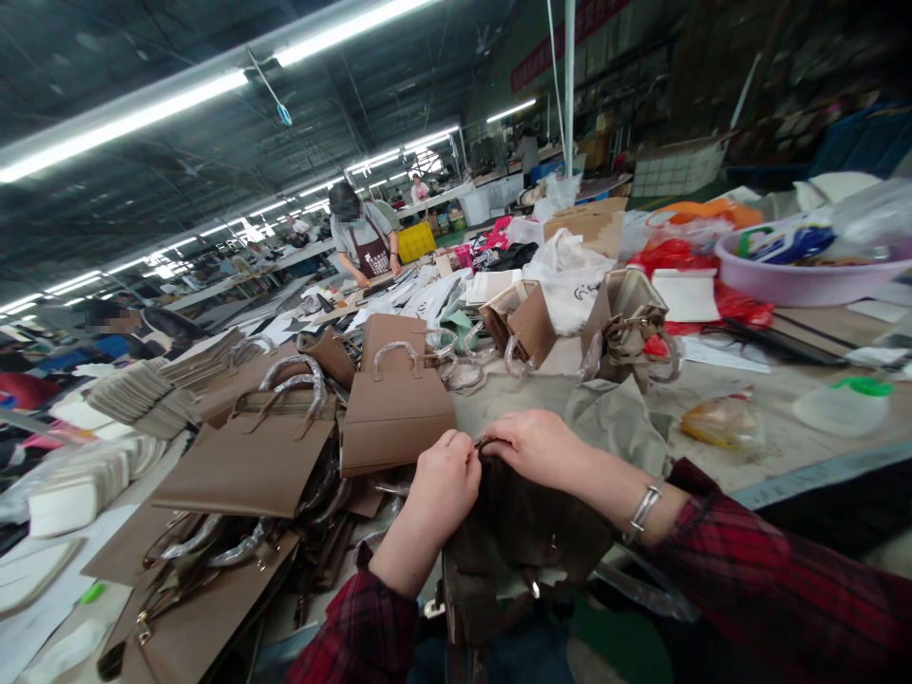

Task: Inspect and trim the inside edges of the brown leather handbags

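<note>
Both my hands are closed on the upper edge of a dark brown handbag [513, 532] at the table's front edge. My left hand [448, 470] pinches the edge from the left, its fingertips pressed together. From the right, my right hand [534, 446] grips the same spot, and its wrist wears a silver bracelet [646, 507]. The two hands almost touch. Metal fittings glint low on the bag. Grey-green lining cloth [617, 423] lies spread just behind my right hand. A flat brown handbag [395, 408] with a plastic-wrapped handle lies beyond my left hand.
More brown handbags [249, 451] are heaped at the left, beside stacked pale pads [92, 484]. Two bags stand at the back, one a standing brown bag [523, 323]. On the right are a purple basin [812, 271] and a green-lidded container [845, 408]. A co-worker [363, 233] stands across the table.
</note>
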`<control>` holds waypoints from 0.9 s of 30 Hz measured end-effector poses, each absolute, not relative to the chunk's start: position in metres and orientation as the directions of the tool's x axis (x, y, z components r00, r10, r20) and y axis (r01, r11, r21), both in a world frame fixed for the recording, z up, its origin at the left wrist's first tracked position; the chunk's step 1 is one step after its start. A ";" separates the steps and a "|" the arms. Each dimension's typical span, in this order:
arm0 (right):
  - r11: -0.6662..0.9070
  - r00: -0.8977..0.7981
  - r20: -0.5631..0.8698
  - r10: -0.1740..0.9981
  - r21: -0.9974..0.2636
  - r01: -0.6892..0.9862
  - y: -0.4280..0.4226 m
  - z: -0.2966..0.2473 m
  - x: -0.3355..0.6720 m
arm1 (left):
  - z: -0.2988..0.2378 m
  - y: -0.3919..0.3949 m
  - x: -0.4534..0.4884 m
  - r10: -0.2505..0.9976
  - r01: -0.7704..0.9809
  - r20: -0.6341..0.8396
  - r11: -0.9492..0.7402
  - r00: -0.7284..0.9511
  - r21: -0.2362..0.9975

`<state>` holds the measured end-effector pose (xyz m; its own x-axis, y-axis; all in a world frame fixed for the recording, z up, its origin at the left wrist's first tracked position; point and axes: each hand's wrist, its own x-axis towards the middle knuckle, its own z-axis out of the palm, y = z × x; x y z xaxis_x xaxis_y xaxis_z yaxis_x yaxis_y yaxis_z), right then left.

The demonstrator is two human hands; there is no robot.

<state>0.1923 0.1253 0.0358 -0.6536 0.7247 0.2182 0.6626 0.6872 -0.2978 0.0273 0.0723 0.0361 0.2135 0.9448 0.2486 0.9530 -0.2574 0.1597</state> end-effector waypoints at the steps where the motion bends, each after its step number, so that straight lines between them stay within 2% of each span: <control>1: 0.696 -0.661 0.224 0.717 -0.298 0.654 0.126 0.037 0.192 | 0.036 0.073 0.027 0.944 0.950 0.249 -0.263 0.217 0.167; 4: 0.719 -0.687 0.214 0.694 -0.252 0.648 0.128 0.040 0.191 | 0.035 0.072 0.025 0.940 0.934 0.261 -0.279 0.219 0.222; 9: 0.741 -0.712 0.204 0.672 -0.205 0.640 0.126 0.044 0.190 | 0.033 0.067 0.012 0.918 0.823 0.327 -0.359 0.225 0.441; 12: 0.745 -0.714 0.213 0.667 -0.208 0.634 0.126 0.042 0.192 | 0.034 0.064 0.003 0.954 0.793 0.265 -0.268 0.140 0.547; 15: 0.746 -0.715 0.216 0.665 -0.218 0.629 0.127 0.040 0.193 | 0.035 0.064 0.001 0.976 0.861 0.190 -0.186 0.107 0.473; 18: 0.752 -0.717 0.227 0.659 -0.227 0.619 0.129 0.040 0.195 | 0.036 0.066 0.002 0.979 0.904 0.157 -0.181 0.129 0.388; 27: 0.746 -0.708 0.237 0.665 -0.241 0.620 0.133 0.036 0.197 | 0.040 0.065 0.012 0.987 0.898 0.144 -0.126 0.071 0.421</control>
<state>0.1974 0.1330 0.0363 -0.7082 0.6651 0.2368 0.6204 0.7464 -0.2409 0.0118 0.0646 0.0404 0.0708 0.9870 0.1444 0.8984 -0.1260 0.4208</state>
